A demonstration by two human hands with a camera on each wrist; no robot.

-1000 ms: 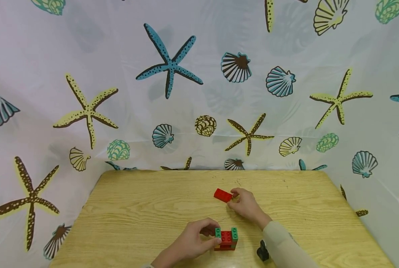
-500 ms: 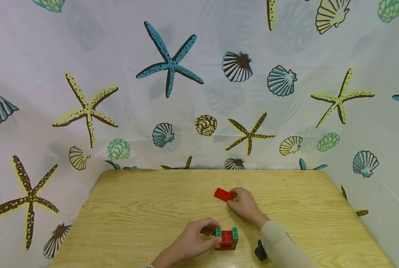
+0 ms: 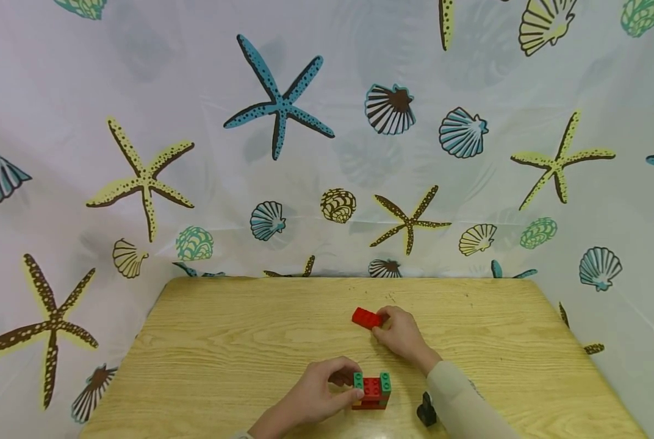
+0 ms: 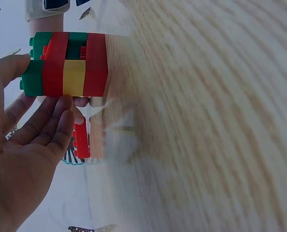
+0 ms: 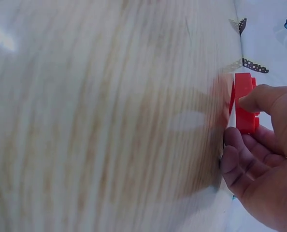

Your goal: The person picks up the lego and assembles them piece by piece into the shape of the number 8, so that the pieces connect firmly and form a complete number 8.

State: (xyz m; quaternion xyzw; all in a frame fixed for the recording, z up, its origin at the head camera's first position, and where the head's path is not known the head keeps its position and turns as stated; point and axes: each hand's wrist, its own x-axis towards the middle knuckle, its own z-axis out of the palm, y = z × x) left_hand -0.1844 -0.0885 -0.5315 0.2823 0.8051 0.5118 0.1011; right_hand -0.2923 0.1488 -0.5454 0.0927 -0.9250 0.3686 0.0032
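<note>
My left hand (image 3: 321,390) holds a small stack of toy building bricks (image 3: 372,388) by its left side, near the front of the table. In the left wrist view the stack (image 4: 75,77) shows green bricks on top, with red, yellow and more red below; the thumb lies against a green brick. Farther back, my right hand (image 3: 404,334) pinches the right end of a long red brick (image 3: 365,317). The right wrist view shows the thumb on the side of that red brick (image 5: 244,108), studs facing up, close to the tabletop. Whether it touches the table I cannot tell.
A light wooden table (image 3: 239,341) spreads under both hands. Behind and beside it hangs a white curtain (image 3: 327,171) printed with starfish and shells. A small black object (image 3: 427,411) is beside the right sleeve (image 3: 464,396).
The right sleeve and the black object beside it have shifted slightly left. Both hands keep their holds, and the bricks stay nearly in place.
</note>
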